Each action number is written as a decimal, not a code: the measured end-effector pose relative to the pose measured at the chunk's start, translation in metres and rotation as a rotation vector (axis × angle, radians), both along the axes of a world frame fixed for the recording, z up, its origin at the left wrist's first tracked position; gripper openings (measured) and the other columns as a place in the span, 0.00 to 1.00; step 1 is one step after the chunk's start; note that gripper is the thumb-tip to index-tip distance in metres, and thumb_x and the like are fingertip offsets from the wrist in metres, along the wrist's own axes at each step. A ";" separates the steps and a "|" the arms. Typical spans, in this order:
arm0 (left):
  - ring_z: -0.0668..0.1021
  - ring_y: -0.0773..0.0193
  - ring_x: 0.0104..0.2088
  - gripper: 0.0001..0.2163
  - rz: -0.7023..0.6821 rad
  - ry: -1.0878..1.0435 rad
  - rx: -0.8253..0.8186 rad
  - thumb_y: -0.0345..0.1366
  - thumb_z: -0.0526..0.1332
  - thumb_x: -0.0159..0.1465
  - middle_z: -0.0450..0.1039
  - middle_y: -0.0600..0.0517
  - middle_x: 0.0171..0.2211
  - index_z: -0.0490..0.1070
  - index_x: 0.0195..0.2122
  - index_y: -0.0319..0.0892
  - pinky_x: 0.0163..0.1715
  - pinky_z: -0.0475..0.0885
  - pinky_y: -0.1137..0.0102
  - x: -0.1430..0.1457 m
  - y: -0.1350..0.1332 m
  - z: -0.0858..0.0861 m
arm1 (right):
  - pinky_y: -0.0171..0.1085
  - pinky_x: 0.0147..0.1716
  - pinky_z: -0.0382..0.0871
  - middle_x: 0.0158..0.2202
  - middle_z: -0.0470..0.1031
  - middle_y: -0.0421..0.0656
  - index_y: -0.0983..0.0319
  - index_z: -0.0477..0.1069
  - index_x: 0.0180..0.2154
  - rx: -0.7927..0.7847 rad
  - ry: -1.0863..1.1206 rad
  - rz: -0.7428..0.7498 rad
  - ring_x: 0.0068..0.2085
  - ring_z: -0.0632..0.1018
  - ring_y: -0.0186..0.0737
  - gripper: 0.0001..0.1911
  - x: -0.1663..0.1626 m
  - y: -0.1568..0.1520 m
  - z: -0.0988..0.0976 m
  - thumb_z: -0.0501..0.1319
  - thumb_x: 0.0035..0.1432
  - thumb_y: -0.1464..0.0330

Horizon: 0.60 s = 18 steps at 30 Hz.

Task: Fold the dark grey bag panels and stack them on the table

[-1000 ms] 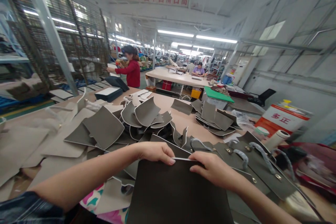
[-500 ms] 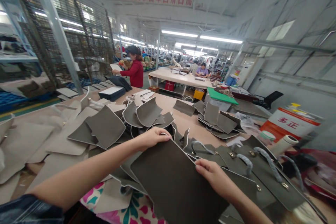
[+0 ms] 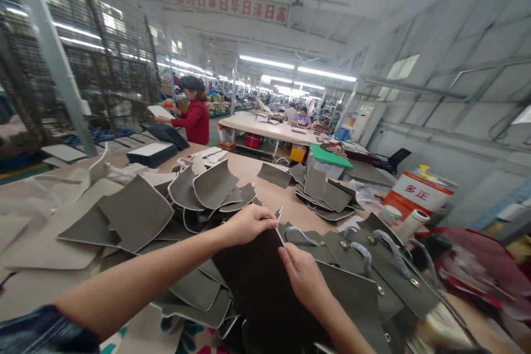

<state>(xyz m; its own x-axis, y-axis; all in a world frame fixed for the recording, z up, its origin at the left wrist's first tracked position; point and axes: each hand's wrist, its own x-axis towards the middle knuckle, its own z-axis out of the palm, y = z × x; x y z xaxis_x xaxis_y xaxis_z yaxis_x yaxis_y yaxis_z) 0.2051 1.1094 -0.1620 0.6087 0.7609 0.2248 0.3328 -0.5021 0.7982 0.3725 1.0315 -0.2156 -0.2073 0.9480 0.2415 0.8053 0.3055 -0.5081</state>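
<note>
My left hand pinches the far top corner of a dark olive leather panel with a pale edge, held in front of me. My right hand grips the same panel along its right edge, fingers closed on it. Under and around the panel lie more cut leather pieces in a loose heap. To the right sit several panels with fitted handles and metal rivets.
A long work table carries further leather piles. A person in a red top stands at the far left beside wire racks. An orange-white box, a paper roll and a green board are on the right.
The panel has been turned from flat and wide to edge-on, its corner now up. My right hand slid from the panel's near edge up toward my left hand. The camera swung slightly.
</note>
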 end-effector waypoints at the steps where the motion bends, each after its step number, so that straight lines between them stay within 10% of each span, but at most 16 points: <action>1: 0.72 0.65 0.29 0.12 0.025 -0.015 0.020 0.39 0.55 0.57 0.73 0.52 0.26 0.73 0.29 0.37 0.31 0.64 0.75 -0.003 0.004 0.003 | 0.33 0.26 0.57 0.23 0.68 0.42 0.60 0.61 0.26 0.011 -0.016 -0.004 0.26 0.70 0.38 0.20 0.007 -0.002 -0.005 0.39 0.62 0.60; 8: 0.74 0.62 0.32 0.12 0.183 0.031 0.184 0.40 0.54 0.58 0.75 0.51 0.28 0.73 0.29 0.38 0.34 0.66 0.73 -0.027 0.055 0.021 | 0.33 0.32 0.62 0.29 0.71 0.42 0.61 0.66 0.31 -0.197 0.229 0.061 0.32 0.72 0.39 0.15 0.053 -0.012 -0.034 0.46 0.60 0.61; 13: 0.72 0.57 0.43 0.11 0.435 0.193 0.631 0.34 0.54 0.60 0.72 0.47 0.42 0.69 0.43 0.42 0.43 0.64 0.66 0.003 0.093 0.038 | 0.35 0.37 0.62 0.31 0.71 0.42 0.62 0.68 0.34 -0.212 0.479 0.026 0.36 0.71 0.40 0.16 0.062 0.033 -0.029 0.49 0.58 0.59; 18: 0.61 0.53 0.55 0.18 0.266 0.418 0.744 0.36 0.57 0.58 0.63 0.45 0.53 0.63 0.51 0.44 0.55 0.48 0.54 0.043 0.105 -0.034 | 0.34 0.34 0.63 0.29 0.72 0.40 0.61 0.71 0.31 -0.401 0.697 -0.053 0.34 0.71 0.39 0.11 0.103 0.128 -0.075 0.61 0.48 0.61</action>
